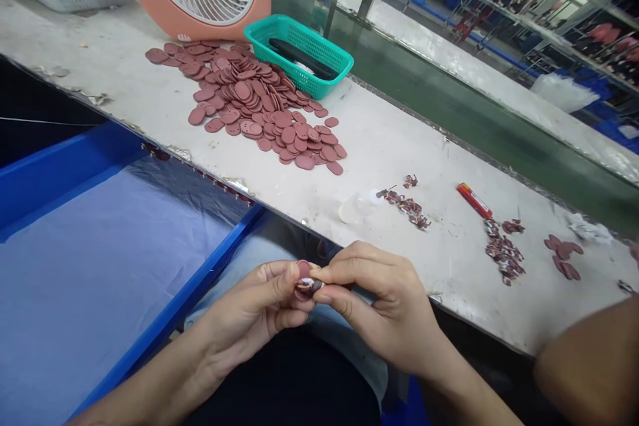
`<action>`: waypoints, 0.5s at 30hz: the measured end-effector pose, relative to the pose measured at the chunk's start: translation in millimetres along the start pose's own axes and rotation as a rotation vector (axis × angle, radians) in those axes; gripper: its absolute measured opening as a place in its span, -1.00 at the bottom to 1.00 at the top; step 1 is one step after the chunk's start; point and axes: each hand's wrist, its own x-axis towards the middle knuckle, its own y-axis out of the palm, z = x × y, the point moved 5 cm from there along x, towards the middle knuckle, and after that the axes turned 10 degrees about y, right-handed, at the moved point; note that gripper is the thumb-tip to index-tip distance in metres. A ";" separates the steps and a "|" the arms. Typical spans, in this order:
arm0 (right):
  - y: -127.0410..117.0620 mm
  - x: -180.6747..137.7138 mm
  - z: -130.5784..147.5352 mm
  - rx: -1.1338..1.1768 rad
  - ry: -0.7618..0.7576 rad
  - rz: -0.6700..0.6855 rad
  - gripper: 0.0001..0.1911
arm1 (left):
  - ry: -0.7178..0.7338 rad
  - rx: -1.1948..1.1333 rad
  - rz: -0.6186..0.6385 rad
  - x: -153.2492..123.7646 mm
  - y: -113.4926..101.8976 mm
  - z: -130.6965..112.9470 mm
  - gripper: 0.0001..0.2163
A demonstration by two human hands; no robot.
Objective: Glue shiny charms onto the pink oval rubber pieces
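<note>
Between both hands, above my lap, is a small reddish-brown oval disc (303,269) together with a tiny painted figurine (309,285). My left hand (272,296) pinches the disc between thumb and fingers. The thumb and forefinger of my right hand (372,289) grip the figurine, which touches the disc; its far details are hidden by fingertips. On the table beyond lies a large heap of the same oval discs (269,106). Small brown-and-white figurines (407,206) lie in a cluster right of the heap, and another cluster of figurines (503,253) lies farther right.
An orange fan (164,6) and a green basket (344,73) with a dark object stand behind the heap. A red packet (474,200) and a few discs (564,253) lie to the right. A blue bin (200,286) is at left. Another person's arm (594,366) intrudes at lower right.
</note>
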 end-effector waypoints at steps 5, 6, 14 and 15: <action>2.6 2.3 -2.0 0.004 -0.004 0.019 -0.92 | -0.001 -0.010 -0.056 -1.5 -4.0 0.8 -0.62; 3.0 2.9 -2.4 0.008 -0.003 0.027 -0.93 | 0.000 -0.009 -0.069 -1.4 -5.2 0.4 -0.63; 3.6 11.1 -4.5 0.036 -0.012 -0.002 -0.85 | 0.057 0.036 0.090 6.0 -10.5 -11.8 -0.53; 4.4 12.0 -5.1 -0.008 -0.020 -0.049 -0.85 | 0.089 0.045 0.079 6.1 -12.4 -14.1 -0.49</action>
